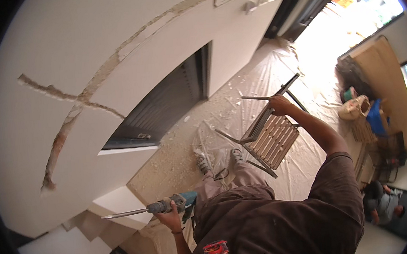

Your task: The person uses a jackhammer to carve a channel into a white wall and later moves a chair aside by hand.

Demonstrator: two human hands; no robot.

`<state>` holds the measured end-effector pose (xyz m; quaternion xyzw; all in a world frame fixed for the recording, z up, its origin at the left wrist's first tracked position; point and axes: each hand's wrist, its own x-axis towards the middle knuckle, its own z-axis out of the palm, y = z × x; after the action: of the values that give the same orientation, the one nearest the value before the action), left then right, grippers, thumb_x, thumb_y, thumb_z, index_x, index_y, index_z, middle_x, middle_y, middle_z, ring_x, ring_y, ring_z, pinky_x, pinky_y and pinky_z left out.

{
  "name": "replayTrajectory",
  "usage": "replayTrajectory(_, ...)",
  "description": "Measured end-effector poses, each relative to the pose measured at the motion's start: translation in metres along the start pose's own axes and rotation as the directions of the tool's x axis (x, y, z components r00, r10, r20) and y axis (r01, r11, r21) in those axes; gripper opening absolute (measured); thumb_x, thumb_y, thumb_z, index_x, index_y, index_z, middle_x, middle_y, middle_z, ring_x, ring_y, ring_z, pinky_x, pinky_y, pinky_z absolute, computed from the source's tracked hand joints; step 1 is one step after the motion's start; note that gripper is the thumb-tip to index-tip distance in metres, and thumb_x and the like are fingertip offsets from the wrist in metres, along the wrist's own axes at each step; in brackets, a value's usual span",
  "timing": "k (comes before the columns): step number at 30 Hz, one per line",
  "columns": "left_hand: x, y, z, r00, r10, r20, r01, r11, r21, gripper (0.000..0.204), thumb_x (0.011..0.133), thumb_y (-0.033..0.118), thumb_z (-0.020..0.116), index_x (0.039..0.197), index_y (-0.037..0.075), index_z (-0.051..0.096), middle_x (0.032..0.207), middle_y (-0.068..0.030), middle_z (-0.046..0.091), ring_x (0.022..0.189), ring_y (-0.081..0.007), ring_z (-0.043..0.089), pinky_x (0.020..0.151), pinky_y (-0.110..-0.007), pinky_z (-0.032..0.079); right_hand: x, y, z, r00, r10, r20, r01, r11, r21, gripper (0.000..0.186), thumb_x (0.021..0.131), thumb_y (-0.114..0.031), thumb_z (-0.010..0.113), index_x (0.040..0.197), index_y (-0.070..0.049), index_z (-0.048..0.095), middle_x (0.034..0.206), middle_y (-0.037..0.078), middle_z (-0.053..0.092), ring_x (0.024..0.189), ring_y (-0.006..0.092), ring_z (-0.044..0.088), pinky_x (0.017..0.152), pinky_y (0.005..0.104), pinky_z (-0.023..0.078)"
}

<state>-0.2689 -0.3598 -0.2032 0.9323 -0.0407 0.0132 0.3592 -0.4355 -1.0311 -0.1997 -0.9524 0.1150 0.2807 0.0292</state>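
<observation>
My left hand (171,220) is closed round the front of a teal and grey hammer drill (184,199). A long pointed chisel bit (126,213) sticks out of the drill toward the left. Away from my body, my right hand (281,105) grips the dark metal frame of a wooden slatted chair (275,140). The chair is tilted, with its legs pointing outward, above the sheeted floor. Whether any leg touches the floor, I cannot tell.
Chased grooves (82,100) cross the white wall on the left. Rubble (174,151) litters the floor by a dark door (163,106). Plastic sheeting (299,172) lies under the chair. Bags (354,108) and a wooden board (386,87) stand at right; another person (385,203) is at lower right.
</observation>
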Motion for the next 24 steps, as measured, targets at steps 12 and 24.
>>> replayTrajectory(12, 0.014, 0.022, 0.039, 0.96, 0.239, 0.148, -0.246, 0.969, 0.032, 0.082, 0.078, 0.035, 0.081, 0.136, -0.006, 0.04, 0.13, -0.0237, 0.052, 0.12, -0.0379, 0.053, 0.101, -0.048, 0.044, -0.258, -0.002, 0.082, 0.947, 0.258, -0.191, -0.163, 0.9, 0.404, 0.027, 0.071, 0.001, 0.06, 0.095, -0.006, 0.068, 0.11, 0.016, 0.059, 0.114, 0.0324, 0.053, 0.11, 0.0402, 0.036)
replayTrajectory(24, -0.074, 0.077, 0.066, 0.906, 0.311, 0.286, -0.338, 0.94, 0.048, 0.085, 0.078, 0.039, 0.08, 0.135, -0.008, 0.039, 0.13, -0.0243, 0.049, 0.123, -0.039, 0.05, 0.103, -0.047, 0.041, -0.409, -0.002, 0.291, 0.244, 0.919, 0.309, 0.136, -0.348, 0.928, 0.02, 0.08, -0.004, 0.053, 0.098, -0.001, 0.062, 0.077, 0.005, 0.06, 0.064, 0.0165, 0.058, 0.057, 0.0324, 0.05)
